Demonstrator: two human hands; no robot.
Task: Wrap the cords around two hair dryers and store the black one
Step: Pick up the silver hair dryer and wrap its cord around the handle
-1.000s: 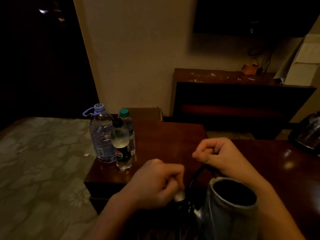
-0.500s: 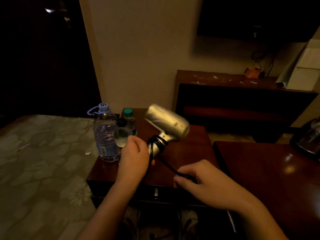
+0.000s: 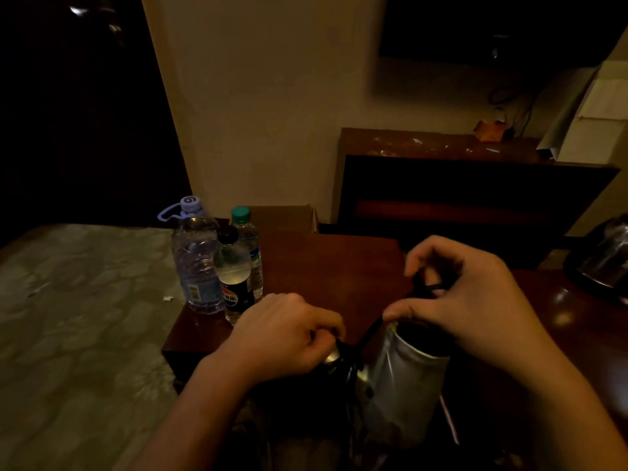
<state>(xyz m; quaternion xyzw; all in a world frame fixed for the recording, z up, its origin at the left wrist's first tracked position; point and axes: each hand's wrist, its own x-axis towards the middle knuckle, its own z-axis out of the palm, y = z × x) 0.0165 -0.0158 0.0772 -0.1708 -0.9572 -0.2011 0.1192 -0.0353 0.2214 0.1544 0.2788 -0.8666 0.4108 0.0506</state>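
Observation:
A silver hair dryer [image 3: 404, 385] is low in the head view, its open barrel pointing up toward me. My left hand [image 3: 285, 331] grips its handle, where black cord is wound. The black cord [image 3: 368, 331] runs up from the handle to my right hand [image 3: 462, 300], which pinches the cord just above the barrel's mouth. The room is dim. No black hair dryer shows.
Three bottles stand together on the dark wooden nightstand [image 3: 326, 266]: a large water bottle [image 3: 195, 260], a Pepsi bottle [image 3: 234, 277], a green-capped bottle [image 3: 249, 246]. A bed [image 3: 78, 317] lies left. A kettle [image 3: 605, 256] sits at the right on a desk. A low cabinet [image 3: 469, 185] stands against the wall.
Half a second ago the dryer was raised over the nightstand with my right hand low on the cord. It is now down near me, barrel up, with my right hand above it.

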